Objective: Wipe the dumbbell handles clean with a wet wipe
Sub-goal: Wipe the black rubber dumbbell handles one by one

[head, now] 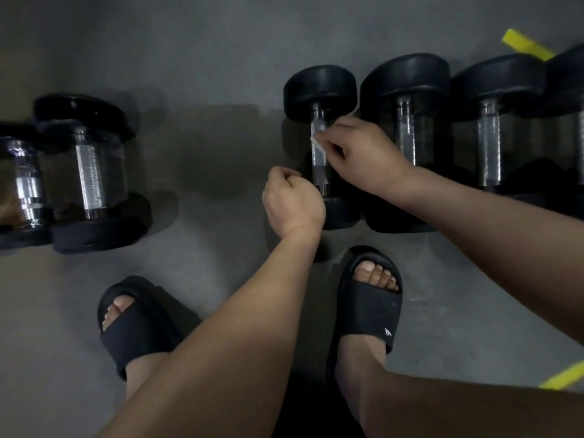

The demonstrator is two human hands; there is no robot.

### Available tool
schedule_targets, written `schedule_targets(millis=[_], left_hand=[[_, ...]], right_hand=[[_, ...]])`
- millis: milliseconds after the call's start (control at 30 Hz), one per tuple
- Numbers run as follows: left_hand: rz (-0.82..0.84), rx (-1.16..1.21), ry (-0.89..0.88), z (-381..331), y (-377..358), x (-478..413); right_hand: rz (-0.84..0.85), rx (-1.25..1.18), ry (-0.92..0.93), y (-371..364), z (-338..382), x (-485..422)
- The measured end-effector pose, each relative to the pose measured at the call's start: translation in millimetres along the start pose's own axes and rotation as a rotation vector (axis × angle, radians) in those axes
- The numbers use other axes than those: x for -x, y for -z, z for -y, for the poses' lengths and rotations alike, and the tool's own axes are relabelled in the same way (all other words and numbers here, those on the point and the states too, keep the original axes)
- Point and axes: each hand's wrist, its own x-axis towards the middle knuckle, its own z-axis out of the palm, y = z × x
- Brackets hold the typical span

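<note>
Your right hand [363,153] pinches wet wipe [317,142] against dumbbell handle [319,164]; left hand [292,200] fisted, empty. Wrap wipe round, stroke full length.

Grey concrete floor [205,74] lies open left of the small black round-headed dumbbell [319,86]. A larger black dumbbell [406,80] crowds its right side.

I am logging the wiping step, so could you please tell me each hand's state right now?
Left hand: fingers curled into a fist, holding nothing visible.
Right hand: pinches the wet wipe against a dumbbell handle.
</note>
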Motion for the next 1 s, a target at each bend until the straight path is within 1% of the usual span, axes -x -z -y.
schedule_targets(millis=[133,167,233,300,367,433,500,533,567,600,700,733,800,867,900,1000], left_hand=[[0.009,0.006,-0.003,1.9,-0.3,-0.1],[0.008,0.008,-0.003,2.1,0.2,-1.1],[0.012,0.013,-0.002,2.2,1.0,-2.6],[0.019,0.013,-0.002,2.8,1.4,-2.5],[0.019,0.017,-0.004,3.0,0.8,-2.3],[0.019,0.021,-0.003,3.5,0.4,-2.5],[0.021,0.027,-0.002,4.0,0.4,-3.8],[0.020,0.029,-0.003,4.6,0.9,-4.1],[0.022,0.032,-0.002,4.9,1.1,-4.7],[0.025,0.034,0.001,5.1,1.8,-4.9],[0.027,0.044,0.010,6.0,3.3,-8.2],[0.030,0.048,0.012,6.4,4.1,-9.4],[0.041,0.075,0.020,7.6,5.7,-11.8],[0.053,0.098,0.035,10.1,7.4,-15.5],[0.055,0.099,0.043,11.8,8.4,-17.9],[0.060,0.090,0.056,14.4,12.9,-26.4]], right_hand=[[-0.021,-0.035,-0.125,5.9,-5.4,-18.5],[-0.014,-0.055,-0.125,5.3,-7.2,-17.4],[0.074,-0.084,-0.060,5.5,-7.4,-7.9],[0.226,-0.120,0.042,7.8,-7.1,3.5],[0.303,-0.137,0.124,11.0,-9.2,4.7],[0.259,-0.114,0.118,12.4,-12.0,-3.3],[0.156,-0.096,0.047,12.2,-16.1,-9.9],[0.137,-0.092,0.027,11.4,-17.5,-9.6],[0.154,-0.089,0.038,11.2,-17.4,-7.0],[0.209,-0.092,0.073,11.5,-15.9,-2.1],[0.442,-0.149,0.186,13.6,-11.7,8.5],[0.474,-0.148,0.203,15.2,-11.5,6.0],[0.428,-0.128,0.202,15.9,-14.5,-5.4],[0.359,-0.122,0.141,16.8,-16.0,-13.3],[0.353,-0.130,0.130,16.5,-16.0,-13.4],[0.467,-0.168,0.217,12.2,-10.9,-2.7]])
